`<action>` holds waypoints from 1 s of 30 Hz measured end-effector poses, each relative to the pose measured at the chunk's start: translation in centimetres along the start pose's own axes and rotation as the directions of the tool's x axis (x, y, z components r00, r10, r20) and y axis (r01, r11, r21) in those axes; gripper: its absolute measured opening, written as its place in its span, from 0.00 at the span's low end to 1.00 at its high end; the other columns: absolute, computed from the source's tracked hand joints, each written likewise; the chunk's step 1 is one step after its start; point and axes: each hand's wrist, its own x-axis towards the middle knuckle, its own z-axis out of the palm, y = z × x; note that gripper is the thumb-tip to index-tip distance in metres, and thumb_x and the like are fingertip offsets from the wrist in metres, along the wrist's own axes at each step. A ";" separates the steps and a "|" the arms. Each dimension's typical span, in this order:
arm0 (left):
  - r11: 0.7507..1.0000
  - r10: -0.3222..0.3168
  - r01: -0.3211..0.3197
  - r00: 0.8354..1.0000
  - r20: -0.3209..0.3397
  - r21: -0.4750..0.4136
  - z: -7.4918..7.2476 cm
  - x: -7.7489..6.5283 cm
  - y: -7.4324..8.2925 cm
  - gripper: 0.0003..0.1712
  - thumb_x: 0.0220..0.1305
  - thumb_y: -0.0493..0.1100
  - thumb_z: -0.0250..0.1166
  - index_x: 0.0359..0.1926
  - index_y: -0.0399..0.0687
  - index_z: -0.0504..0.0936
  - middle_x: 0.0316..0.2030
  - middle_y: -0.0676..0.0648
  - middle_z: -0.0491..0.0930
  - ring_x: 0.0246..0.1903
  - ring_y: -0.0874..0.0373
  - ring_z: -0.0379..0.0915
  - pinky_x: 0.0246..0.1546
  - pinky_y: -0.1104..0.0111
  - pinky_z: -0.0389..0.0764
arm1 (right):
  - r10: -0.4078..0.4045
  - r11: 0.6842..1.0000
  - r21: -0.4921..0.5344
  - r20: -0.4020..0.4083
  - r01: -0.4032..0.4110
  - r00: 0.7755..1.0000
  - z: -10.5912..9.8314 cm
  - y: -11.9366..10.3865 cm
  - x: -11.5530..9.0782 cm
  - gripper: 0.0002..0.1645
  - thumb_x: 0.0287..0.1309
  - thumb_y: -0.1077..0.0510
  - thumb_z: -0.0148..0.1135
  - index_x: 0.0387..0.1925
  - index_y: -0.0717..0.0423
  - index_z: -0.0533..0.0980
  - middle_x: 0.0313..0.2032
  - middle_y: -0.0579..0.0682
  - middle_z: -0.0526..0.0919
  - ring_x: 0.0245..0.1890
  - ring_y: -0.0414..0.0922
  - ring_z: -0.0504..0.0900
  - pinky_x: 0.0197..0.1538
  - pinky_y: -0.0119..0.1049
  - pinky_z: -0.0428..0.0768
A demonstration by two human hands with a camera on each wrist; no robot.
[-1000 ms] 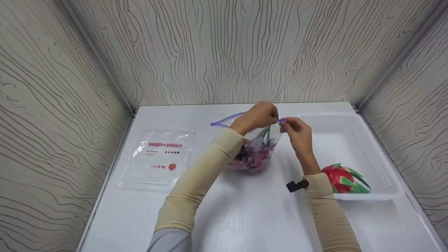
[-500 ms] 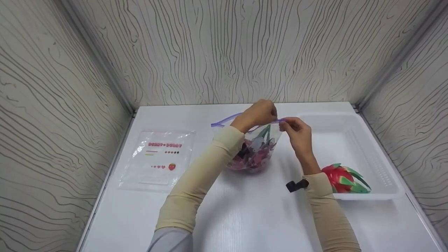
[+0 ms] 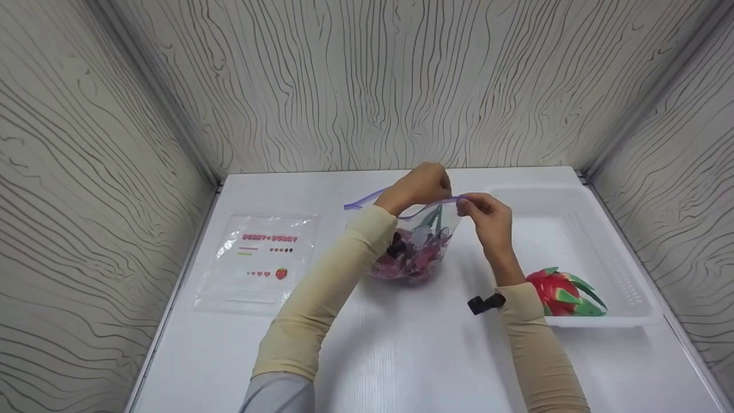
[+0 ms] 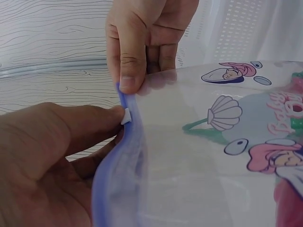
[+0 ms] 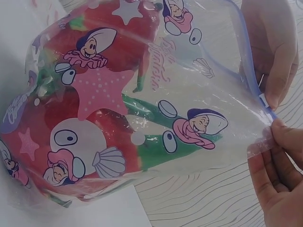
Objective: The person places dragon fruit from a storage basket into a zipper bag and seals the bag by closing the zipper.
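A clear slider zip bag (image 3: 410, 252), printed with pink starfish, shells and cartoon figures, hangs upright with its bottom low over the table. Inside, red dragon fruit (image 5: 116, 137) with green leaf tips shows through the film. My left hand (image 3: 417, 186) pinches the small white slider (image 4: 126, 116) on the purple zip strip (image 4: 102, 175). Close beside it, my right hand (image 3: 487, 221) pinches the bag's right top corner between thumb and fingers. Left of the slider, the bag's mouth gapes. The left forearm hides part of the bag in the head view.
A white perforated tray (image 3: 622, 252) stands at the right, with another dragon fruit (image 3: 565, 292) in its near left corner. Flat on the left of the table lies a clear bag (image 3: 212, 275) with red print. Wood-patterned panels (image 3: 367, 86) enclose the back and sides.
My left hand has shifted slightly left along the zip strip, so the gap between the hands has widened a little. The right hand stays at the corner.
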 end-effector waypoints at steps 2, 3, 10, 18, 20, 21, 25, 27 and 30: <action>1.000 0.006 -0.006 1.000 0.009 0.004 0.0 0.0 -0.1 0.09 0.71 0.36 0.67 0.43 0.38 0.93 0.34 0.45 0.88 0.26 0.61 0.71 0.31 0.74 0.73 | 0.001 1.000 -0.003 -0.002 -0.001 1.000 -0.1 0.1 0.0 0.11 0.71 0.68 0.65 0.50 0.73 0.83 0.38 0.45 0.89 0.39 0.39 0.87 0.49 0.29 0.88; 1.000 0.008 -0.008 1.000 0.014 0.001 -0.1 0.0 -0.2 0.09 0.71 0.36 0.66 0.43 0.38 0.93 0.34 0.46 0.88 0.26 0.61 0.71 0.30 0.74 0.73 | 0.002 1.000 -0.003 -0.004 -0.002 1.000 -0.1 0.2 0.1 0.11 0.71 0.68 0.65 0.50 0.73 0.83 0.38 0.45 0.89 0.38 0.40 0.87 0.49 0.29 0.88; 1.000 0.015 -0.016 0.999 0.051 0.001 -0.5 -0.3 -0.4 0.10 0.72 0.37 0.66 0.46 0.38 0.92 0.38 0.44 0.90 0.28 0.60 0.73 0.32 0.72 0.76 | 0.009 1.000 -0.013 -0.012 -0.010 1.000 -0.1 0.3 0.1 0.12 0.71 0.66 0.67 0.50 0.72 0.83 0.37 0.43 0.89 0.38 0.39 0.86 0.48 0.28 0.87; 1.000 -0.019 0.018 0.996 0.087 0.006 -0.8 -0.4 -0.8 0.12 0.74 0.39 0.66 0.51 0.39 0.91 0.45 0.43 0.91 0.33 0.57 0.78 0.39 0.69 0.84 | 0.024 1.000 0.010 -0.022 -0.024 0.999 -0.1 0.3 0.2 0.13 0.70 0.65 0.68 0.49 0.73 0.83 0.36 0.43 0.89 0.37 0.39 0.87 0.48 0.29 0.87; 1.000 -0.009 0.008 0.996 0.087 0.017 -0.9 -0.4 -0.9 0.12 0.73 0.38 0.65 0.50 0.39 0.92 0.43 0.43 0.91 0.31 0.58 0.77 0.36 0.70 0.81 | 0.018 1.000 0.015 -0.025 -0.018 1.000 0.0 0.3 0.2 0.13 0.69 0.65 0.69 0.49 0.74 0.83 0.36 0.43 0.89 0.36 0.39 0.87 0.48 0.29 0.87; 1.000 -0.003 0.001 0.996 0.087 0.023 -0.9 -0.4 -0.9 0.12 0.73 0.38 0.65 0.49 0.39 0.92 0.42 0.43 0.90 0.30 0.59 0.76 0.35 0.71 0.80 | 0.016 1.000 0.019 -0.028 -0.016 0.999 0.0 0.3 0.2 0.13 0.69 0.66 0.69 0.49 0.74 0.83 0.35 0.43 0.89 0.36 0.38 0.87 0.47 0.29 0.88; 0.999 0.015 -0.019 0.996 0.093 0.035 -1.0 -0.3 -1.2 0.12 0.72 0.36 0.64 0.47 0.38 0.92 0.34 0.46 0.86 0.27 0.60 0.71 0.29 0.73 0.73 | 0.011 1.000 0.029 -0.039 -0.010 0.999 0.0 0.2 0.2 0.12 0.67 0.68 0.69 0.48 0.75 0.84 0.35 0.42 0.90 0.34 0.38 0.88 0.46 0.30 0.88; 0.999 0.011 -0.014 0.995 0.101 0.029 -1.0 -0.4 -1.3 0.12 0.72 0.36 0.64 0.47 0.38 0.92 0.34 0.47 0.85 0.27 0.60 0.71 0.29 0.73 0.73 | 0.017 0.999 0.028 -0.044 -0.016 0.999 0.0 0.2 0.2 0.12 0.67 0.68 0.69 0.48 0.75 0.84 0.34 0.42 0.90 0.34 0.38 0.88 0.46 0.30 0.88; 1.000 -0.003 0.001 0.994 0.108 0.017 -1.1 -0.6 -1.5 0.11 0.72 0.37 0.65 0.48 0.39 0.92 0.34 0.47 0.85 0.27 0.60 0.72 0.29 0.73 0.74 | 0.033 0.999 0.035 -0.051 -0.031 0.998 0.0 0.3 0.2 0.13 0.67 0.67 0.70 0.48 0.74 0.84 0.35 0.44 0.90 0.34 0.38 0.88 0.46 0.30 0.88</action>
